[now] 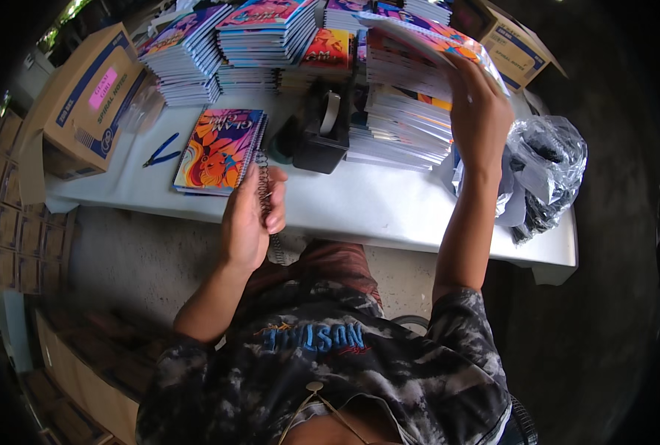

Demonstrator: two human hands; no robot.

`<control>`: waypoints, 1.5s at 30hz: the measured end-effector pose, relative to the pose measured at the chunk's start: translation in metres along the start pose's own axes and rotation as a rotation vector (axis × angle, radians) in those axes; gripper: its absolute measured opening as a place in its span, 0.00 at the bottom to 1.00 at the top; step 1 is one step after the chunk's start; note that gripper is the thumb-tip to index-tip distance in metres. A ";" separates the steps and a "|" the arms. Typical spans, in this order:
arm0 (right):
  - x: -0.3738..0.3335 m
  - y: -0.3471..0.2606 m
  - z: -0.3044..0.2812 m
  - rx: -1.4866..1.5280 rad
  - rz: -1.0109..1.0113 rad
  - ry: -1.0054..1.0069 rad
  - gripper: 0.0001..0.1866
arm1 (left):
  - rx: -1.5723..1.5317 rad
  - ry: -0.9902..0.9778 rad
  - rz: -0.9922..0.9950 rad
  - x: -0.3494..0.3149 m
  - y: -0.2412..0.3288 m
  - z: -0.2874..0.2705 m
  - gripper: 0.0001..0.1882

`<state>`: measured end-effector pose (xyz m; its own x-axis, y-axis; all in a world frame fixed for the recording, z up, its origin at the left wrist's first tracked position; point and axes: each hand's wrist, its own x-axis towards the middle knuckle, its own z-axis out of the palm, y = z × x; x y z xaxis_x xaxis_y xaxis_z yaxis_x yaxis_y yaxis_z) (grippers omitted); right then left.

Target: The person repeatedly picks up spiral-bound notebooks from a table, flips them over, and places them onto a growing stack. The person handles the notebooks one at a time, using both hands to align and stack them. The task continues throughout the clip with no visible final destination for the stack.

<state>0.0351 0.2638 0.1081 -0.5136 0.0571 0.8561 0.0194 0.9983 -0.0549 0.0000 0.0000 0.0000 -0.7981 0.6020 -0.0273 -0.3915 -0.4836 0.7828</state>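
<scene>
Upright in my left hand, near the table's front edge, is a dark spiral binding coil. Thumb and fingers close round it, and its lower end pokes out below the hand. My right hand reaches to the top of the right-hand stack and grips the edge of a colourful notebook, whose far part is tilted up. Beneath it lies a tall stack of notebooks with white page edges. A bound notebook with an orange and purple cover lies flat just beyond my left hand.
Blue-handled pliers lie left of the flat notebook. A black tape dispenser stands mid-table. Stacks of spiral notebooks line the back. Cardboard boxes flank the table; a clear plastic bag of dark coils sits at right.
</scene>
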 end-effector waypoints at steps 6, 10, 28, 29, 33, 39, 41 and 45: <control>-0.071 -0.064 -0.003 1.106 0.339 0.501 0.10 | 0.236 -0.074 0.118 0.021 -0.013 0.012 0.28; -0.113 -0.101 0.027 1.840 0.754 0.434 0.12 | 0.067 -0.209 0.344 0.047 -0.025 -0.013 0.28; -0.180 -0.018 0.079 1.286 0.887 -0.376 0.06 | 0.945 -0.069 0.022 0.062 -0.046 -0.079 0.14; -0.189 -0.016 0.085 1.288 0.922 -0.403 0.06 | 0.957 -0.057 0.035 0.059 -0.054 -0.085 0.14; -0.180 -0.019 0.072 1.323 0.835 -0.453 0.08 | 0.956 -0.043 -0.031 0.050 -0.058 -0.087 0.14; -0.173 -0.018 0.077 1.312 0.804 -0.608 0.12 | 1.026 -0.072 -0.036 0.051 -0.065 -0.099 0.19; -0.179 -0.015 0.078 1.233 0.799 -0.616 0.12 | 1.265 0.036 0.058 0.050 -0.057 -0.093 0.18; -0.180 -0.019 0.074 1.166 0.783 -0.446 0.10 | 1.169 0.187 0.182 0.042 -0.005 -0.076 0.18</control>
<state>0.0637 0.2342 -0.0827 -0.9180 0.3422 0.2003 -0.1650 0.1297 -0.9777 -0.0659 -0.0204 -0.0523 -0.8908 0.4360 0.1280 0.3097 0.3763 0.8732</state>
